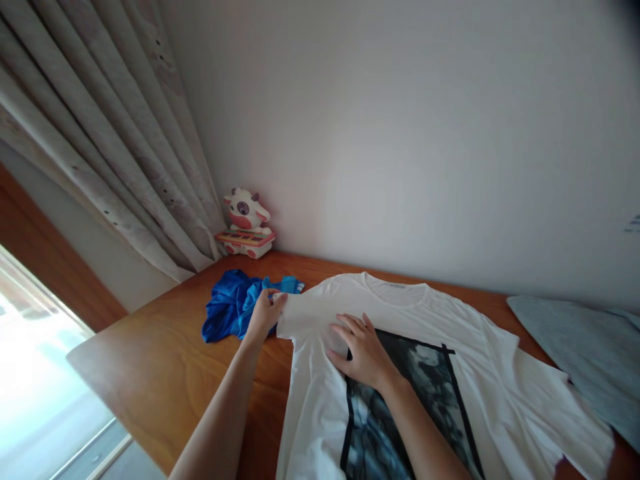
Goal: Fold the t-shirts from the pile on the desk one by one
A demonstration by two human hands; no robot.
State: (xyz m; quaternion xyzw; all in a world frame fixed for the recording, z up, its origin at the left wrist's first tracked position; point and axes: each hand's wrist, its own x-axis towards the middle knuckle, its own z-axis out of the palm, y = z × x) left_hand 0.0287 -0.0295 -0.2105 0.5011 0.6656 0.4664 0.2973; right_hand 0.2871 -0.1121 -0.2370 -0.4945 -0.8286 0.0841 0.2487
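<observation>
A white T-shirt [320, 373] with a dark framed print on its front lies spread on the wooden table, neckline toward the wall. My left hand [266, 312] pinches the edge of its left-hand sleeve between thumb and fingers. Spread flat on the chest, beside the print's upper left corner, is my right hand [361, 352], its fingers apart. Just behind my left hand a crumpled blue garment [230, 307] rests on the table. The shirt's lower part runs out of view at the bottom.
A toy cow with a small keyboard [246, 227] stands in the back corner by the curtain [115, 133]. Grey cloth [575, 340] lies at the right. The table [200, 387] meets the wall behind and ends near a bright window at the left.
</observation>
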